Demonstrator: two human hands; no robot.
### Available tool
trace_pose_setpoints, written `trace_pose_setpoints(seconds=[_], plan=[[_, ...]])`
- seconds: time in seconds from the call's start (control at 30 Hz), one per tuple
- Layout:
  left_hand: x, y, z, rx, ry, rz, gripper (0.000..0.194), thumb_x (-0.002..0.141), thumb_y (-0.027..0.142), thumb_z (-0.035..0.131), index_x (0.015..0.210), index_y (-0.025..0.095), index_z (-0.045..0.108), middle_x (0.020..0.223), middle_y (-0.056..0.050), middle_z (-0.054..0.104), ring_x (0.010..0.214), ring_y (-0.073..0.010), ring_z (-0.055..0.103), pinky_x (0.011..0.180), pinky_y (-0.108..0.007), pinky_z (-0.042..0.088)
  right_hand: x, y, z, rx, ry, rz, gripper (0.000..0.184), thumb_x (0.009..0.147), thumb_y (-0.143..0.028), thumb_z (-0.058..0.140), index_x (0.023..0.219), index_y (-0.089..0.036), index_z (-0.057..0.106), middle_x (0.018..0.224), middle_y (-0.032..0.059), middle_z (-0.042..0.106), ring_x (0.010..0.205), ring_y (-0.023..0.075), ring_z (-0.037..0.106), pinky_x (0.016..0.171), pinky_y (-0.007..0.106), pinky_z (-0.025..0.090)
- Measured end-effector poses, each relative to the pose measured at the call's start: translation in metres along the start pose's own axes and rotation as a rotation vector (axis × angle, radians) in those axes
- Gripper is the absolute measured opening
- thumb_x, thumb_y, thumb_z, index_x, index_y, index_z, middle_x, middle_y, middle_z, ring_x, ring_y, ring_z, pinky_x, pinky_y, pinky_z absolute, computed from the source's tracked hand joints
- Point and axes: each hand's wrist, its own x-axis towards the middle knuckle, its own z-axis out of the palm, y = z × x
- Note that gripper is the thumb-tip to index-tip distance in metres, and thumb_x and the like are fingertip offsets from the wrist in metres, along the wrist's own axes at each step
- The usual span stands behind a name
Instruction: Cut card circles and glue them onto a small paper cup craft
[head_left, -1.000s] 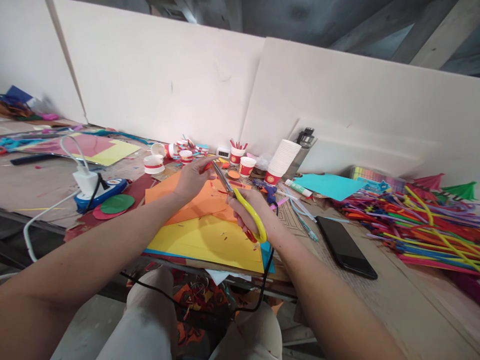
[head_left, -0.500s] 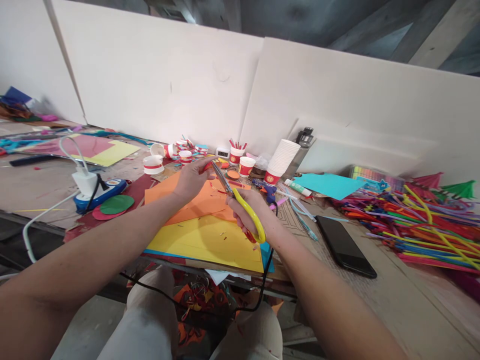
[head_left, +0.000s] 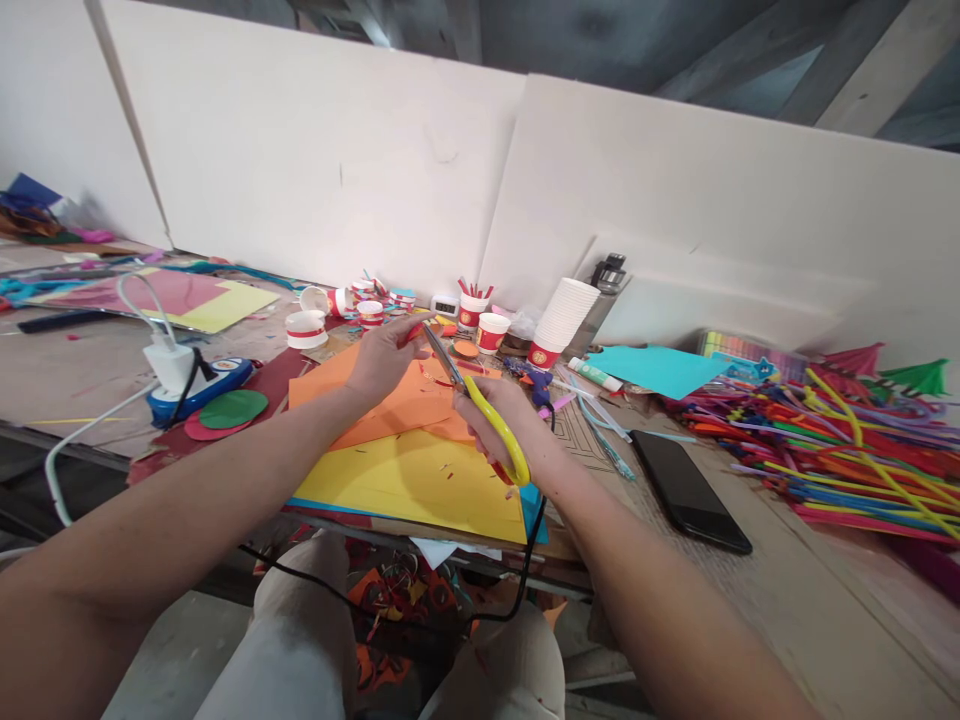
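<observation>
My right hand (head_left: 504,412) grips yellow-handled scissors (head_left: 480,410), blades pointing up and left toward my left hand. My left hand (head_left: 386,358) is closed in a pinch on a small red piece (head_left: 414,331) at the blade tips. Both hands hover over orange paper sheets (head_left: 390,400) lying on a yellow sheet (head_left: 409,480) at the table's front edge. Small paper snippets dot the yellow sheet.
A black phone (head_left: 688,490) lies right of the sheets, beside a heap of coloured straws (head_left: 840,450). A stack of white paper cups (head_left: 564,318), cut cup pieces (head_left: 309,327), a glue gun (head_left: 529,375), a power strip (head_left: 196,385) and a cyan sheet (head_left: 656,368) sit behind. Paper scraps litter the floor.
</observation>
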Motion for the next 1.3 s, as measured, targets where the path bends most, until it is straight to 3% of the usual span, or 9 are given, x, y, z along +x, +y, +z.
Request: trace_pose_setpoints(seconds=[0.3, 0.57, 1.3], plan=[[0.0054, -0.0074, -0.0030, -0.058, -0.020, 0.025, 0.048, 0.076, 0.022, 0.066, 0.123, 0.025, 0.072, 0.113, -0.002, 0.072, 0.088, -0.0168, 0.071, 0.084, -0.037, 0.063, 0.0003, -0.0084, -0.0019, -0.109, 0.057, -0.091, 0.018, 0.089, -0.032, 0.054, 0.075, -0.020, 0.051, 0.065, -0.0036, 0.050, 0.058, 0.0104, 0.046, 0.053, 0.022, 0.032], [0.0084, -0.0084, -0.0037, -0.221, -0.003, 0.025, 0.045, 0.074, 0.025, 0.068, 0.119, 0.023, 0.072, 0.114, -0.003, 0.072, 0.098, -0.0181, 0.069, 0.088, -0.036, 0.061, -0.0030, -0.0074, -0.0032, 0.196, -0.085, 0.098, 0.032, 0.092, -0.051, 0.053, 0.080, -0.023, 0.044, 0.059, -0.0046, 0.050, 0.042, 0.0098, 0.049, 0.038, 0.020, 0.037], [0.0052, -0.0028, -0.0012, -0.213, -0.061, 0.040, 0.042, 0.075, 0.029, 0.069, 0.116, 0.022, 0.074, 0.105, -0.002, 0.073, 0.097, -0.0172, 0.068, 0.090, -0.038, 0.061, -0.0052, -0.0056, -0.0005, 0.388, -0.073, 0.079, 0.026, 0.096, -0.043, 0.045, 0.080, -0.022, 0.049, 0.057, -0.0053, 0.053, 0.038, 0.0095, 0.050, 0.033, 0.019, 0.039]])
